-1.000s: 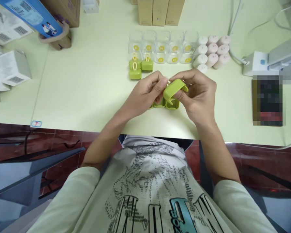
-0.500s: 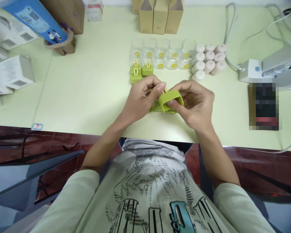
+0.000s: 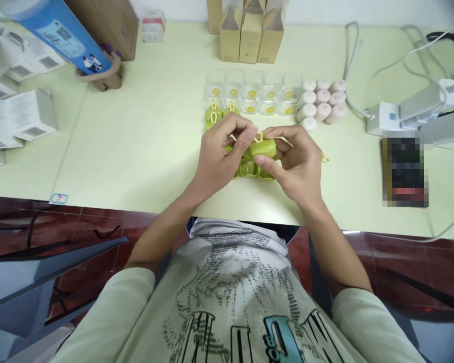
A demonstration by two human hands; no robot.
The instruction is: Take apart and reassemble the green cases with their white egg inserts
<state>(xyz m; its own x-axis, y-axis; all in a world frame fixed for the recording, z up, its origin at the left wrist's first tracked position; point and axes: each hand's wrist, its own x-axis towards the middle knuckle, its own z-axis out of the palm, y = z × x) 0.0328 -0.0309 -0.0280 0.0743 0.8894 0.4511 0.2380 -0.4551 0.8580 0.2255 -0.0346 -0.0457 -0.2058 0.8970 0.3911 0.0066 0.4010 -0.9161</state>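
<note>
Green cap, held above the table on the near side of the clear cups. Beyond those cups stand brown boxes; just to their right is a block of pale cylinders; nearer you than the cups lie hollow green caps. Your right hand grips the held cap at its right end, thumb on the near face, fingers curled behind. Your left hand meets the other end, thumb and forefinger pinched together at the yellow loop. Judging by its glossy, plastic-looking surface, expect the cap to be light, fairly stiff, slightly slippery and unlikely to break. Take hold by its end walls, where it should best resist bending. Treat the loop, the smallest part, as probably pliable, best pinched near its base.
</note>
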